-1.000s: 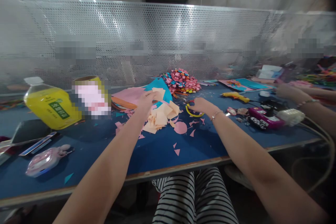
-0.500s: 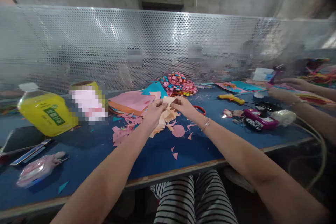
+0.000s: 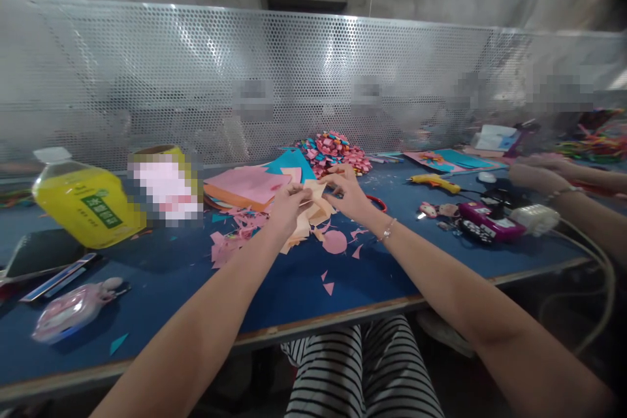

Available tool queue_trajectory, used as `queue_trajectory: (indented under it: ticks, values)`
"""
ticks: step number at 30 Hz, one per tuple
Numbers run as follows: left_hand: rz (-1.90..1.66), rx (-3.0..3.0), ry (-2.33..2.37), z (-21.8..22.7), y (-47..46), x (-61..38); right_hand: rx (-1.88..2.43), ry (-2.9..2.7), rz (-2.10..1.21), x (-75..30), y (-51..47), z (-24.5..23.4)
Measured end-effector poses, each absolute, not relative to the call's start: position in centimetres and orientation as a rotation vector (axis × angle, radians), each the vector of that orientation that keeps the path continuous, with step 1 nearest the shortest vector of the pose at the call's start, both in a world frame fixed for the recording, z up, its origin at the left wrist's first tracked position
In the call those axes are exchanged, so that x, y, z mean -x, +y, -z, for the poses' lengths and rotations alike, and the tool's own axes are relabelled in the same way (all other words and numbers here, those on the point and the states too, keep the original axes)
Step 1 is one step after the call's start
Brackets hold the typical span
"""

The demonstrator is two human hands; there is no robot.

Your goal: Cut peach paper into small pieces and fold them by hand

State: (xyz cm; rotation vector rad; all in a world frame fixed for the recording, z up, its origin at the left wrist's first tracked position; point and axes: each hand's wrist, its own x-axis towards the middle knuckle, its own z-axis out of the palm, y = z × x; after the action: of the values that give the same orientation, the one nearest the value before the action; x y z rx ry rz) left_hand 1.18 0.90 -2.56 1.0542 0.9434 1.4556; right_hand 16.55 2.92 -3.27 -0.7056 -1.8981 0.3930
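A small piece of cream paper (image 3: 316,192) is held up over the middle of the blue table. My left hand (image 3: 290,208) pinches its left side between thumb and fingers. At its right edge, my right hand (image 3: 350,194) has thumb and fingertips closed on the paper, the index finger raised and bent. More cream paper pieces (image 3: 319,211) lie just beneath both hands. A pink paper circle (image 3: 335,241) rests in front of them, near pink scraps (image 3: 230,245). Beside my right wrist shows a red ring-shaped handle (image 3: 377,203), partly hidden.
Stacked pink sheets (image 3: 245,184) and a heap of colourful paper pieces (image 3: 336,153) sit behind my hands. At left stand a yellow-liquid bottle (image 3: 91,202) and a roll (image 3: 193,176). A yellow glue gun (image 3: 434,183) lies right, near another person's hands (image 3: 539,173).
My right hand's fingers have lifted and spread somewhat at the paper's edge. My left hand stays nearly in place. The neighbouring person's hands have shifted slightly.
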Motion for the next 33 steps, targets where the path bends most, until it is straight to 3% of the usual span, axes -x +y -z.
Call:
queue_trajectory:
  ticks: [6,14,23,33]
  values:
    - [-1.529,-0.940,0.973,2.3,1.0,-1.3,0.751,-1.711,-0.851,-15.2,2.2,3.4]
    - [-1.440,-1.054,0.860,2.2,0.8,-1.5,0.806,-1.634,-0.696,-15.0,3.1,3.2]
    - [-1.366,-1.277,0.909,2.1,0.5,-1.6,0.732,-1.669,-0.898,-15.3,2.8,2.7]
    - [-1.345,-1.098,0.896,2.2,0.7,-1.3,0.682,-1.451,-1.260,-15.2,2.8,3.1]
